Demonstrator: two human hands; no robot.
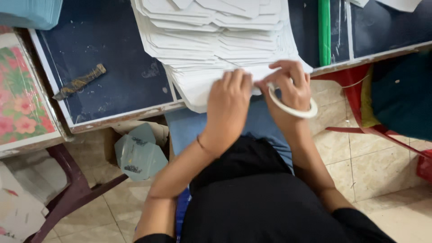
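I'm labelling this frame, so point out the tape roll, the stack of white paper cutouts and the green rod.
tape roll [294, 109], head view, lower rim.
stack of white paper cutouts [211, 36], head view, top sheets.
green rod [324, 31], head view, mid shaft.

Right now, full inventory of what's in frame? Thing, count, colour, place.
die-cut paper sheets: large fanned stack, white, on the table, top centre
table: one, dark blue top with pale edge, upper half
tape roll: one, white, looped around the right hand's wrist area
stick: one, brown and worn, on the table at left
green rod: one, upright at top right
flowered board: one, pink and green, far left
folded boxes: a few, pale teal, on the floor below the table
red chair: one, at right
left hand: on the sheets' front edge
right hand: pinching the sheets' edge
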